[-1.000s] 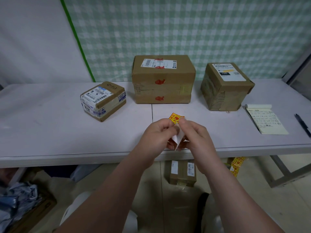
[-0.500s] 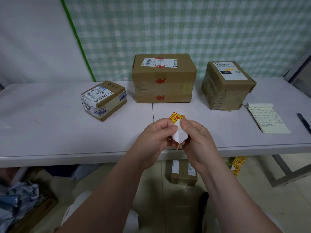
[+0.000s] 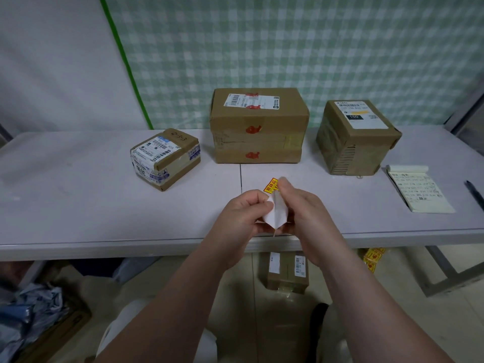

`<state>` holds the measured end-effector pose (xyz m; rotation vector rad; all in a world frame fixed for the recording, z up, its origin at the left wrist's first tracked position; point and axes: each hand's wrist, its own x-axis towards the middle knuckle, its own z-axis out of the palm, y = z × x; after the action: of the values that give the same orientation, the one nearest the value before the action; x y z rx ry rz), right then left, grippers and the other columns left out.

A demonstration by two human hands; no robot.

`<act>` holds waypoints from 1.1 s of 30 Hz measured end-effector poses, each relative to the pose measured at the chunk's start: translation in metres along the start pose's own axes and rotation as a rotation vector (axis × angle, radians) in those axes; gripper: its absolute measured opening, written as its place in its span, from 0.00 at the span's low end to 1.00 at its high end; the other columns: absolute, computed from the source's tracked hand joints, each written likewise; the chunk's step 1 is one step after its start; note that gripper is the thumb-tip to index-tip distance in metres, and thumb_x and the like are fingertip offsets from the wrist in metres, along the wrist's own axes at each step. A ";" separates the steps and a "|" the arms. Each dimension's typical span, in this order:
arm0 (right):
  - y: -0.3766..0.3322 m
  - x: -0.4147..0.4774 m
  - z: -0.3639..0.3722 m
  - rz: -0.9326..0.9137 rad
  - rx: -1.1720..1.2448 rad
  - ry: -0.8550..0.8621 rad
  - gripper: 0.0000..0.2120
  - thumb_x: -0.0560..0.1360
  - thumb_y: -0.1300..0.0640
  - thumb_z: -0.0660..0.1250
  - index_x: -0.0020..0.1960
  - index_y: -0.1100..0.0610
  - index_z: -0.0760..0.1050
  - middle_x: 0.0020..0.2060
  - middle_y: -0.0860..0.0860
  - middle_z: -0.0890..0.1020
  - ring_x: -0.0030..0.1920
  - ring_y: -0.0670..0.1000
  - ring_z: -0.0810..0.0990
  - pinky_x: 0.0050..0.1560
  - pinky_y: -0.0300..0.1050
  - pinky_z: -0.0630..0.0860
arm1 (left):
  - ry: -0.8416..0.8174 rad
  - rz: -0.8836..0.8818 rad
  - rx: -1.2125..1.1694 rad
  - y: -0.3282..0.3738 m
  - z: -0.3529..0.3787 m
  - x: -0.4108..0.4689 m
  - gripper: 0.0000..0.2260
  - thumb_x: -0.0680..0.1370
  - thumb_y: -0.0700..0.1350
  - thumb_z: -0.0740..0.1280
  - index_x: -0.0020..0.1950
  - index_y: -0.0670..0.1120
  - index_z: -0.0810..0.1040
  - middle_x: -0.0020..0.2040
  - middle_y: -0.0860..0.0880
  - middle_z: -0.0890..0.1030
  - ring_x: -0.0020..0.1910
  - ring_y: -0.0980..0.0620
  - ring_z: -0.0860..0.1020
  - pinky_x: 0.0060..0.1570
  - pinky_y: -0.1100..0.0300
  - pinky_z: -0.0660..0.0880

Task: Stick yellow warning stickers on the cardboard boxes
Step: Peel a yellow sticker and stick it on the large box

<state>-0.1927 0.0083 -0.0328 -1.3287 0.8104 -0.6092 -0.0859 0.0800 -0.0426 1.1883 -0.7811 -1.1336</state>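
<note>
Above the table's front edge, my left hand pinches a white backing sheet, which is partly peeled away from a yellow warning sticker with red print. My right hand pinches the sticker's edge. Three cardboard boxes stand farther back on the white table: a small box on the left, a large box in the middle with red marks on its front, and a cube-shaped box on the right.
A notepad and a black pen lie at the table's right end. Under the table stand another cardboard box and a stack of yellow stickers. A box of crumpled plastic sits at the lower left.
The white backing has peeled further from the yellow sticker, showing more white between my hands. Both hands stay at the same spot over the table's front edge.
</note>
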 end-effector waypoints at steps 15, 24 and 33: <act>-0.013 0.005 0.004 -0.191 -0.289 -0.091 0.20 0.79 0.52 0.61 0.42 0.70 0.71 0.34 0.61 0.75 0.32 0.52 0.73 0.32 0.46 0.71 | -0.151 -0.045 -0.145 0.010 -0.012 0.005 0.25 0.74 0.49 0.65 0.58 0.28 0.70 0.48 0.36 0.78 0.46 0.44 0.79 0.48 0.52 0.79; -0.012 0.004 0.010 -0.082 0.031 -0.118 0.13 0.79 0.55 0.60 0.44 0.63 0.75 0.32 0.52 0.75 0.32 0.46 0.74 0.32 0.41 0.71 | -0.098 -0.008 -0.129 0.012 -0.013 0.012 0.10 0.73 0.46 0.64 0.39 0.40 0.73 0.35 0.43 0.79 0.34 0.49 0.78 0.35 0.58 0.76; -0.004 0.003 0.020 -0.029 0.389 0.003 0.10 0.79 0.57 0.60 0.42 0.61 0.74 0.30 0.51 0.78 0.29 0.45 0.75 0.32 0.40 0.70 | 0.017 0.043 -0.243 0.003 -0.009 0.014 0.09 0.79 0.44 0.59 0.44 0.39 0.73 0.41 0.40 0.76 0.37 0.49 0.74 0.37 0.58 0.71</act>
<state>-0.1751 0.0172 -0.0288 -0.9850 0.6366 -0.7494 -0.0730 0.0691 -0.0428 0.9721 -0.6332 -1.1460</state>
